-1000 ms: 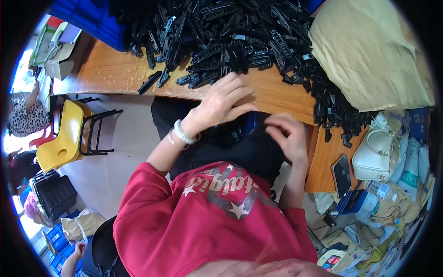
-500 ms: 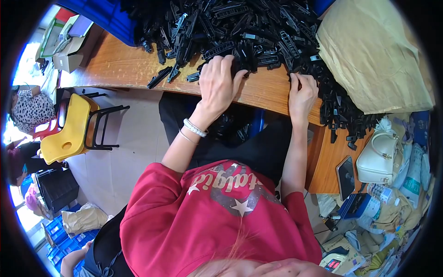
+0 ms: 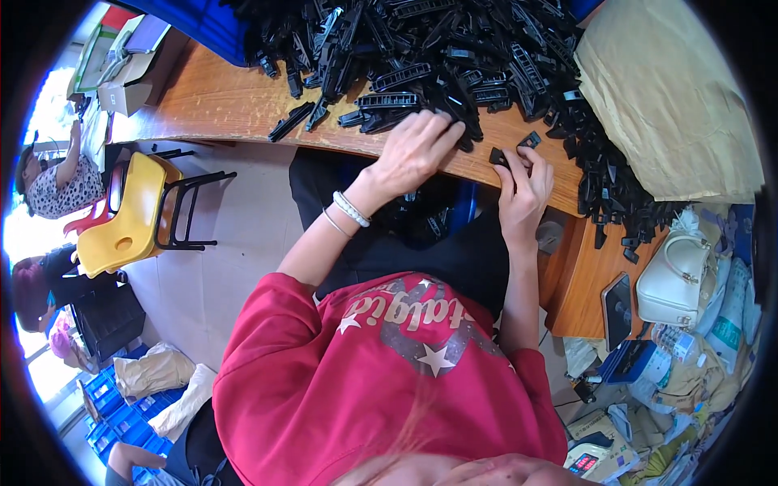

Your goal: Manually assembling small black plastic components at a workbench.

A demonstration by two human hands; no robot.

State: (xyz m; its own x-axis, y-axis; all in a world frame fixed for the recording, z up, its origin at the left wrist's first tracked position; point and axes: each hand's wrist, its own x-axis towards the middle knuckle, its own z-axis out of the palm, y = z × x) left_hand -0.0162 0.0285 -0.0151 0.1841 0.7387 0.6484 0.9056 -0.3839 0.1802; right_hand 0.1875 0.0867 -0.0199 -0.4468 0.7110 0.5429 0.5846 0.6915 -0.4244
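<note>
A heap of black plastic parts (image 3: 389, 49), many long and slotted like clips, covers the far side of the wooden table (image 3: 219, 105). My left hand (image 3: 412, 154) is at the heap's near edge, fingers bent and close together among the parts. Its fingertips are partly hidden, and what they pinch cannot be made out. Further right, my right hand (image 3: 527, 190) is closed over the table's front edge with a small black plastic part (image 3: 498, 157) at its thumb and fingers. Another dark end (image 3: 530, 140) shows beyond the fingertips; whether it is the same piece is unclear.
A large tan paper bag (image 3: 664, 105) stands right of the heap, with a blue bin (image 3: 203, 24) at the far left. A phone (image 3: 617, 311) and white handbag (image 3: 673, 279) lie at the right. Left are a yellow chair (image 3: 121, 235) and other people.
My left hand has shifted right along the heap's edge, its fingers drawing together. The right hand has come back slightly from the heap, and a black part now shows at its fingers.
</note>
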